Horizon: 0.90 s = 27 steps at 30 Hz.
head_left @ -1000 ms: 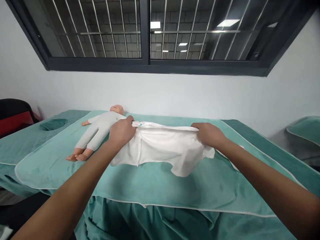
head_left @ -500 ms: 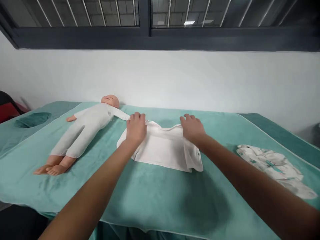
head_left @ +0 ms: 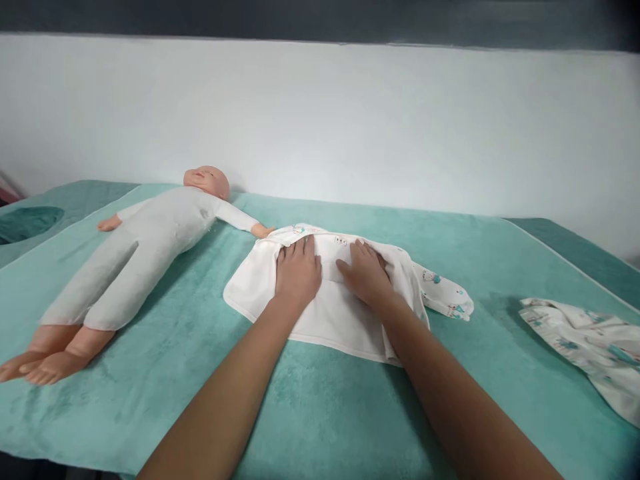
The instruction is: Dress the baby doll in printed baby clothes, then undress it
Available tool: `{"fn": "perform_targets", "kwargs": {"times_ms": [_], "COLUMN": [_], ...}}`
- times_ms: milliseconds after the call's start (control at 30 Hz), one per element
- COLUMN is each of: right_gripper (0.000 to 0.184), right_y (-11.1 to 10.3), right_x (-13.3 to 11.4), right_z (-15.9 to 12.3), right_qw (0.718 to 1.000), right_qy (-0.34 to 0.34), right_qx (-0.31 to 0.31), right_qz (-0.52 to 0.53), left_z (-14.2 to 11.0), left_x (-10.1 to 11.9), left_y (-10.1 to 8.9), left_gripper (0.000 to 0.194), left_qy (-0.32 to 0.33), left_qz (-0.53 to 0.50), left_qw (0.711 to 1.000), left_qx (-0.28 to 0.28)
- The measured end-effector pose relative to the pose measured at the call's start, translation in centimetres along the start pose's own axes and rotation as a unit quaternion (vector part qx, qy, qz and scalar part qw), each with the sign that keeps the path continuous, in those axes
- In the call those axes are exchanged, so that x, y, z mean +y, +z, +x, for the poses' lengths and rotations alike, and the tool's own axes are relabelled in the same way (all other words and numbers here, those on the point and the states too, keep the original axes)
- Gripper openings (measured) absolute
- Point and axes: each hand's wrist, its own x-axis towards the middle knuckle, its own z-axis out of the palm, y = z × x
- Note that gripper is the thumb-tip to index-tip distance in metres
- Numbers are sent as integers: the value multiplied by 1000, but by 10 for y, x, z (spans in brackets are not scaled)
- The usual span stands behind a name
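A white baby garment [head_left: 330, 313] lies spread on a teal towel [head_left: 300, 413] covering the table. My left hand [head_left: 299, 272] rests flat on its left half, fingers stretched out. My right hand [head_left: 365, 272] lies flat beside it on the garment's middle, fingers also extended. A patterned sleeve [head_left: 445, 299] sticks out from under the garment on the right. A baby doll [head_left: 135, 247] in a pale bodysuit lies on its back to the left, one arm reaching almost to the garment.
Another patterned white garment [head_left: 590, 347] lies crumpled at the right edge of the towel. A white wall [head_left: 350, 127] runs behind the table. A darker teal sheet with a hole [head_left: 25, 223] shows at far left.
The garment was lowered from held up onto the towel. Both hands let go of its top edge and moved together, now pressing flat on it. The camera tilted down.
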Motion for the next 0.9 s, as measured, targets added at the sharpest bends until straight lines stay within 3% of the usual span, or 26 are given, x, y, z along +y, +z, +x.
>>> {"fn": "perform_targets", "kwargs": {"times_ms": [233, 433, 733, 900], "right_gripper": [77, 73, 71, 49], "right_y": [-10, -14, -7, -10], "right_x": [23, 32, 42, 41], "right_z": [0, 11, 24, 29], "right_qw": [989, 976, 976, 976], "right_qy": [-130, -214, -171, -88], "right_qx": [51, 13, -36, 13], "right_qz": [40, 39, 134, 198], "left_z": [-5, -1, 3, 4], "left_x": [3, -5, -4, -7], "left_y": [-17, -12, 0, 5], "left_gripper": [54, 53, 59, 58], "left_qy": [-29, -79, -46, -54], "left_qz": [12, -11, 27, 17], "left_qw": [999, 996, 998, 997], "left_qx": [29, 38, -20, -46]}}
